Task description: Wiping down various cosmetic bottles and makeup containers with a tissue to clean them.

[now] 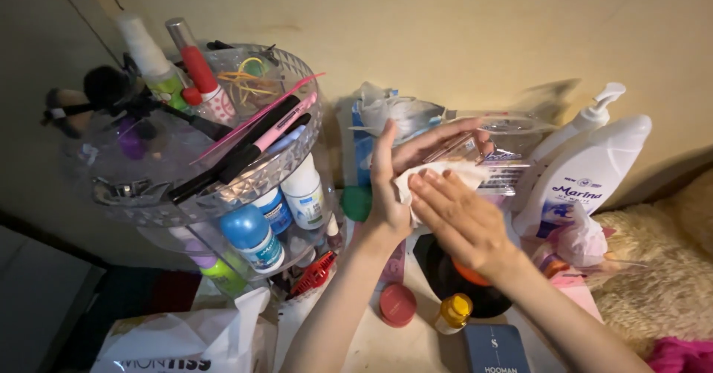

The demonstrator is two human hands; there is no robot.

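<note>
My left hand (405,172) is raised palm-up in front of the wall, holding a white tissue (445,174) against its palm. My right hand (457,221) lies flat over the tissue, fingers together, pressing on it. Behind the hands sit a clear plastic package (512,169) and a crumpled clear wrapper (394,109). Below the hands, on the surface, are a red round lid (398,304), a small yellow-capped bottle (453,313) and a dark round dish (445,273) with something orange in it.
A clear two-tier organiser (171,187) at left holds pens, brushes, sprays and roll-on bottles. A large white pump bottle (587,172) stands at right beside a cream furry cushion (668,269). A tissue pack (186,343) and a dark blue box (496,348) lie near the front.
</note>
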